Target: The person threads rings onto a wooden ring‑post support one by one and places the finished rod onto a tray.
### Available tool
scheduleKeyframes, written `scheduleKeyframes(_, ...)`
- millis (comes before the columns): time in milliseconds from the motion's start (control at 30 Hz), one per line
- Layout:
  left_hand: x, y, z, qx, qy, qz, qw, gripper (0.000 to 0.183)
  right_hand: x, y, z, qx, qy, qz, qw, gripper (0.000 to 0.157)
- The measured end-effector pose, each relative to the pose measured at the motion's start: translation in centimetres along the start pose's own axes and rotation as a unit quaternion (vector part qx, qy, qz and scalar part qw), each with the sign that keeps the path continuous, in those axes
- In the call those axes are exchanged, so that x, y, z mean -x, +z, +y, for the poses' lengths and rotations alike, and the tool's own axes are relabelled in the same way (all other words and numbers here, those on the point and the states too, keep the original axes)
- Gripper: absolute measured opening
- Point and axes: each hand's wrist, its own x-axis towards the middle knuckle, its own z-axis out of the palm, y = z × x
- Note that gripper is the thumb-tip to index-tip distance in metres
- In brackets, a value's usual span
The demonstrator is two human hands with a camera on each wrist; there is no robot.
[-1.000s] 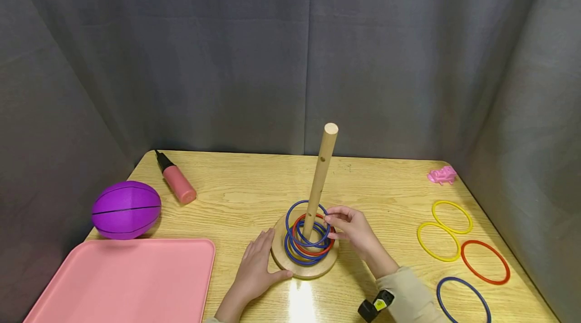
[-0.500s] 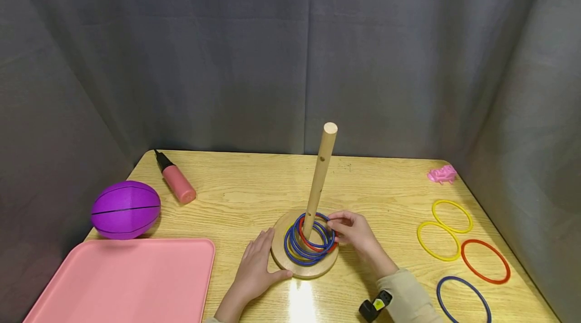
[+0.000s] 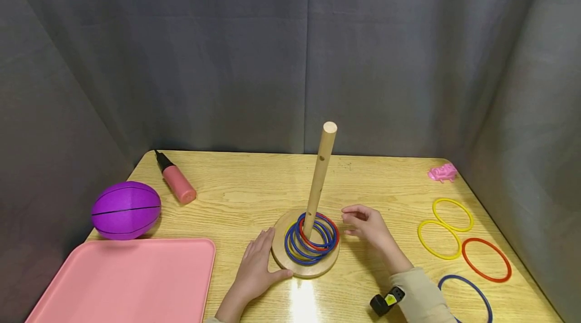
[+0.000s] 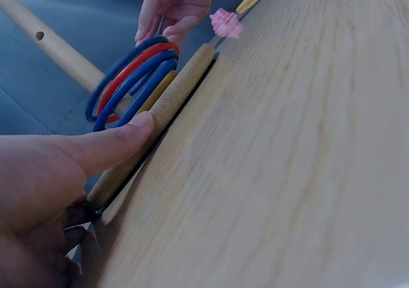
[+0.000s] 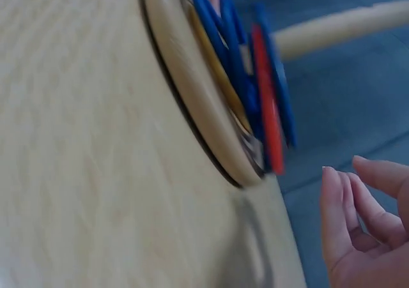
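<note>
A round wooden base (image 3: 282,253) stands on the table with an upright wooden peg (image 3: 320,174). Around the peg lies a stack of rings: several blue rings (image 3: 300,261), a red ring (image 3: 337,234) near the top and a yellow ring (image 4: 155,91) at the bottom. My left hand (image 3: 255,267) rests against the left and front rim of the base, fingers straight, thumb touching the edge. Just right of the stack, my right hand (image 3: 368,227) hovers apart from the rings with its fingers loosely bent and nothing between them.
On the right lie two yellow rings (image 3: 439,239), a red ring (image 3: 486,260), a blue ring (image 3: 465,295) and a pink toy (image 3: 442,172). At left are a pink tray (image 3: 131,282), a purple ball (image 3: 126,210) and a red hand pump (image 3: 179,184). Grey curtains surround the table.
The blue ring that my right hand held tilted at the peg has dropped onto the stack. My right hand has let go and moved right; the left hand has stayed put.
</note>
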Motion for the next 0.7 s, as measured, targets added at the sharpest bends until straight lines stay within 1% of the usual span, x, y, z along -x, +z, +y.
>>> scheduleKeyframes(133, 0.0, 0.0, 0.0, 0.0, 0.0, -0.001, 1.0, 0.106, 0.4, -2.1, -0.7, 0.033, -0.002, -0.001, 0.999, 0.041)
scheduleKeyframes(200, 0.0, 0.0, 0.0, -0.001, 0.0, -0.001, 1.0, 0.106, 0.6, -3.5, -1.0, 0.054, -0.012, -0.002, 0.998, 0.042)
scheduleKeyframes(333, 0.0, 0.0, 0.0, -0.001, -0.001, -0.001, 1.0, 0.106, 0.9, -6.5, -1.6, 0.097, -0.035, -0.004, 0.995, 0.045)
scheduleKeyframes(467, 0.0, 0.0, 0.0, -0.002, -0.002, -0.001, 1.0, 0.106, 1.3, -9.4, -1.6, 0.137, -0.043, -0.017, 0.989, 0.047)
scheduleKeyframes(567, 0.0, 0.0, 0.0, -0.001, -0.002, -0.003, 1.0, 0.106, 1.7, -11.1, -1.5, 0.191, -0.062, -0.025, 0.979, 0.043)
scheduleKeyframes(700, 0.0, 0.1, 0.0, 0.001, -0.001, -0.004, 1.0, 0.107, 2.0, -13.0, -1.3, 0.272, -0.083, -0.021, 0.958, 0.037)
